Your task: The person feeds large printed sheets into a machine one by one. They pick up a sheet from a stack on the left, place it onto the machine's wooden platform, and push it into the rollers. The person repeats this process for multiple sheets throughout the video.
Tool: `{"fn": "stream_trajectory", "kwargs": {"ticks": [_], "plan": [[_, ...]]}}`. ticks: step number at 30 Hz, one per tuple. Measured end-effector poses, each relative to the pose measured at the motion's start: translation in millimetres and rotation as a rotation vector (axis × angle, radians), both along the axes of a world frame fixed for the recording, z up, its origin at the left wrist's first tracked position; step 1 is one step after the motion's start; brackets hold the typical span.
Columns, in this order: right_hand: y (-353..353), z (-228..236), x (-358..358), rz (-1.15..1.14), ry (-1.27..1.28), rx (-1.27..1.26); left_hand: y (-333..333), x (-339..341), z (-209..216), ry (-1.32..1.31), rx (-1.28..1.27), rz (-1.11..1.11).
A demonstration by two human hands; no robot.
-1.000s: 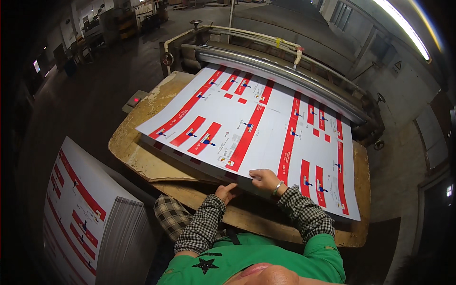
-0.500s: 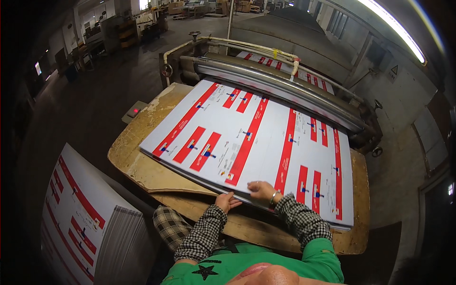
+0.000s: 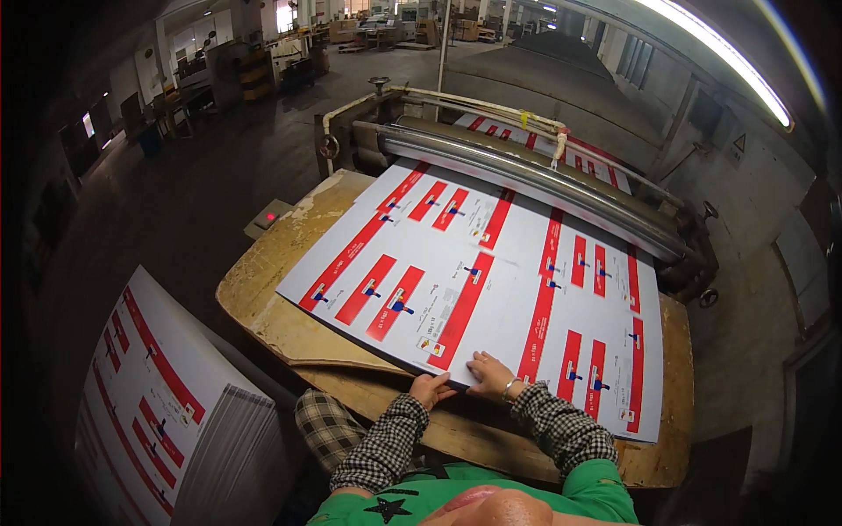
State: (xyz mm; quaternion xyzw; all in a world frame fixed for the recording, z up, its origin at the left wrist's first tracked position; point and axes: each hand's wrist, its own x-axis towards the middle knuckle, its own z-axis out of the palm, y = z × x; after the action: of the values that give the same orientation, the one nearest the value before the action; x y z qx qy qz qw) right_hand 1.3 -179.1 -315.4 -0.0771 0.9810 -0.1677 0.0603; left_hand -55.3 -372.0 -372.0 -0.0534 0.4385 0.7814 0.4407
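Note:
A large white printed sheet (image 3: 504, 316) with red bars and small blue figures lies on top of a stack at the worktable. Its far part meets another printed sheet (image 3: 526, 230), which runs in under the metal roller (image 3: 535, 181). At the near edge, my left hand (image 3: 431, 389) grips the sheet's border, thumb on top and the other fingers partly hidden. Close on its right, my right hand (image 3: 490, 376) has curled fingers pinching the same edge, a bracelet at the wrist. How many sheets lie between the fingers cannot be seen.
The sheets rest on a worn wooden board (image 3: 254, 285). A tall stack of printed sheets (image 3: 140, 394) stands at the lower left. A small box with a red light (image 3: 269, 218) sits left of the board. Handwheels (image 3: 708, 298) stick out at the machine's right end.
A sheet has slid farther under the roller, so its pattern now breaks from the near sheet's. Both hands stay at the near edge; the whole view has shifted slightly.

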Motion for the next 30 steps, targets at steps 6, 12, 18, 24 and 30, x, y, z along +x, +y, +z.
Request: {"fn": "stream_trajectory", "kwargs": {"ticks": [6,12,18,24,30], "plan": [[6.3,65.0,-10.7,-0.126,0.012,-0.252,-7.9,-9.2,-33.3,-0.052,-0.274,0.038],[0.8,44.4,10.7,-0.062,0.091,-0.265,3.5,-5.0,-29.6,-0.059,-0.406,0.104],[-4.0,7.6,14.8,-0.015,-0.057,-0.186,-0.8,-0.6,-6.2,-0.059,-0.099,0.157],[45.6,-23.0,-39.4,-0.301,0.095,-0.126,6.8,-3.6,-1.0,-0.059,0.016,0.045],[-7.9,-29.7,-13.0,-0.072,0.087,0.202,3.3,-2.4,-8.7,-0.095,0.017,0.076]]}}
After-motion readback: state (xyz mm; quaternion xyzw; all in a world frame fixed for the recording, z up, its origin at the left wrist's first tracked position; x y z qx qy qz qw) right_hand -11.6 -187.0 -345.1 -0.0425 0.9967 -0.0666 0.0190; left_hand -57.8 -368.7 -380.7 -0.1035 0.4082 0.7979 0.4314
